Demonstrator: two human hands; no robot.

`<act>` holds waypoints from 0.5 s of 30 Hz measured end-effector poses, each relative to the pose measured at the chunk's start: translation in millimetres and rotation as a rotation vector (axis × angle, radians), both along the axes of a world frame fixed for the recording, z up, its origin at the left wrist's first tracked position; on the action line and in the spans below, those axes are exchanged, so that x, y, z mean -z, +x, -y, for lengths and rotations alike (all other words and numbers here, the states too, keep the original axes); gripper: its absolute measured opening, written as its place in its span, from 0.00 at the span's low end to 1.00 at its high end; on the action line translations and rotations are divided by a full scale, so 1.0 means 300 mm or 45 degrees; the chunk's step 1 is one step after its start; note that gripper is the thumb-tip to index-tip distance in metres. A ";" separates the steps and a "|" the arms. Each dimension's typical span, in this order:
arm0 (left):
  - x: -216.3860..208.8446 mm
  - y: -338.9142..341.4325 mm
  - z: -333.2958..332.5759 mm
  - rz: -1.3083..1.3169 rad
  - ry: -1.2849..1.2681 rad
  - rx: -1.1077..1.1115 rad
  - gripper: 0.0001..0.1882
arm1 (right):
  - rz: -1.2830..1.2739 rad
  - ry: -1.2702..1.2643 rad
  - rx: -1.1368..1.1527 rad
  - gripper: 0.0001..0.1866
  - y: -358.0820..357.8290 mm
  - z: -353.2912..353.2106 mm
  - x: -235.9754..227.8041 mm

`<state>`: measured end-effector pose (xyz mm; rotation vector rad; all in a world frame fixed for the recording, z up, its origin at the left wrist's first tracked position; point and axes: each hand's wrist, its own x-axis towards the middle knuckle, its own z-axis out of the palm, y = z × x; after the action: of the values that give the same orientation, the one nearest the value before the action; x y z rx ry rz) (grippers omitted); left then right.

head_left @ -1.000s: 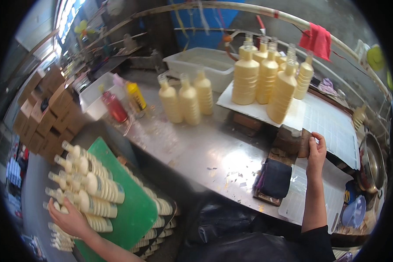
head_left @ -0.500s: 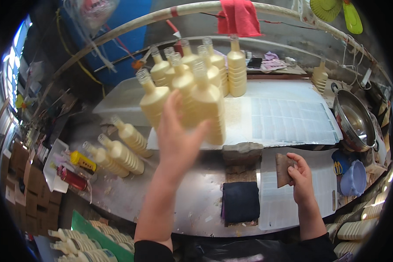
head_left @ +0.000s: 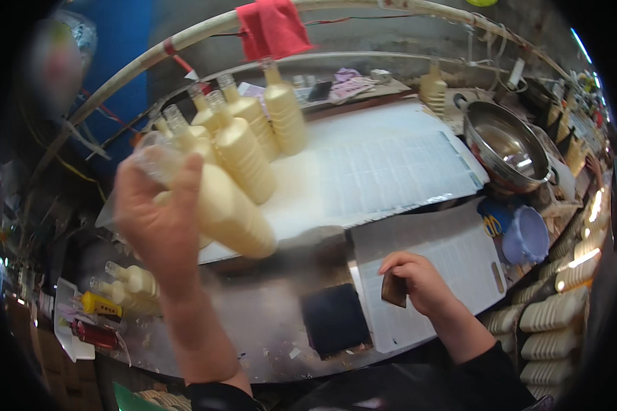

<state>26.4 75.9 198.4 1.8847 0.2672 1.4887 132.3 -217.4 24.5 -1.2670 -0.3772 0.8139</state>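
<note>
My left hand (head_left: 159, 219) grips a pale yellow ribbed bottle (head_left: 230, 209) near its clear neck; the bottle leans with its base toward the lower right. Several similar bottles (head_left: 243, 161) stand behind it on the raised white board (head_left: 384, 168). In my right hand (head_left: 425, 284) is a small flat brown piece (head_left: 394, 289), pinched between thumb and fingers over the translucent white sheet (head_left: 452, 257). A dark folded cloth (head_left: 334, 320) lies between my arms. Left of my left forearm, more yellow bottles (head_left: 138, 282) lean or lie on the metal table (head_left: 274, 346).
A large metal pot (head_left: 507, 144) and a light purple basin (head_left: 526, 235) are on the right. Many bottles (head_left: 552, 308) are stacked at lower right. A white tray (head_left: 65, 322) holds yellow and red containers at left. A pole with a red cloth (head_left: 274, 31) crosses the back.
My left hand has gone from reaching among the bottles to gripping one by the neck and tilting it. The view has swung right. My right hand has turned, still holding the brown piece.
</note>
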 end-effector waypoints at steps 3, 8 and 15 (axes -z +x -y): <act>-0.057 -0.053 0.126 -0.169 -0.046 0.033 0.09 | 0.062 -0.479 -0.260 0.09 -0.056 -0.024 -0.160; 0.074 -0.065 0.227 -0.492 -0.343 0.231 0.13 | 0.870 -0.217 -0.325 0.36 -0.206 -0.076 -0.187; 0.433 -0.033 0.228 -0.552 -0.736 0.397 0.23 | 0.844 -0.528 -0.294 0.37 -0.166 -0.119 -0.072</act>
<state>16.6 7.5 68.6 1.6495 0.5147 0.6842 82.6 -181.6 46.1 -1.9042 -0.9332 0.6627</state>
